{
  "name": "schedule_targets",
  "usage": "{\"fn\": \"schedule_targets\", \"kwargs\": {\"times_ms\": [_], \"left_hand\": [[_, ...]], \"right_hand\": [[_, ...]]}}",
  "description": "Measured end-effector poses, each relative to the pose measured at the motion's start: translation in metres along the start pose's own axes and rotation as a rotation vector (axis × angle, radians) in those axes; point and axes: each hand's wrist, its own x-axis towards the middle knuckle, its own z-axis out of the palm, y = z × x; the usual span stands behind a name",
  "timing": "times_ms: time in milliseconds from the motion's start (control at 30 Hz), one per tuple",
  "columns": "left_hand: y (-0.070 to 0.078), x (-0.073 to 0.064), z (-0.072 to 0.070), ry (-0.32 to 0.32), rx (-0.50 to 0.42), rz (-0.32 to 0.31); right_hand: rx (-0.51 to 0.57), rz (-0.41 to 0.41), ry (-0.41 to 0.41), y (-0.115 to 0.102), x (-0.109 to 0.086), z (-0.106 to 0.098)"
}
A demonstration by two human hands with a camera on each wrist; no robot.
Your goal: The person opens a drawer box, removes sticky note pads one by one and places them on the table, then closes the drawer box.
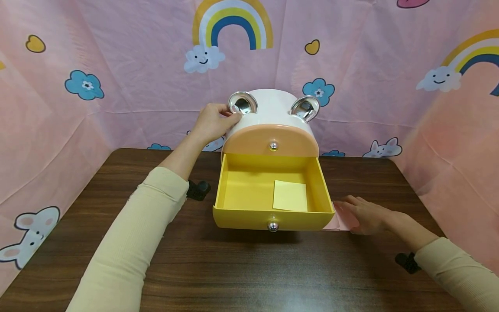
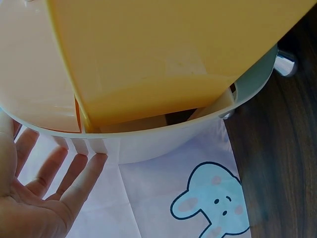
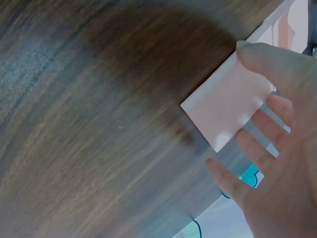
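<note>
pink backdrop point(image 1: 148, 52) behind dark counter point(image 1: 187, 264). my left hand point(image 1: 215, 123), fingers loosely spread, touches cabinet point(image 1: 273, 108); right hand point(image 1: 368, 215) grips pink packet point(image 3: 220, 106) by edges, beside pulled-out drawer point(image 1: 241, 219). packet could snag drawer corner if lifted straight up.

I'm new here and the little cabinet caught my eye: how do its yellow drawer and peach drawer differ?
The yellow drawer is pulled open, while the peach drawer above it is shut. The yellow drawer's front is a low strip; the peach drawer's has an arched top. A pale note lies in the yellow drawer; the peach drawer's inside is hidden. Each front has a silver knob.
</note>
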Motion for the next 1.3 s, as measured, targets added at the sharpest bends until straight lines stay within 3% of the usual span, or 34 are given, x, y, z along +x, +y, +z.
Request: {"fn": "schedule_targets", "kwargs": {"times_ms": [600,833,1300], "left_hand": [[-0.001,0.002,0.000,0.004,0.000,0.000],[0.000,0.001,0.001,0.011,-0.005,0.000],[0.001,0.000,0.000,0.001,-0.010,-0.013]], "right_hand": [[-0.008,-0.048,0.122,-0.001,-0.001,-0.018],[-0.025,-0.099,0.212,-0.001,0.003,-0.028],[-0.049,-0.117,0.349,-0.009,0.005,-0.053]]}}
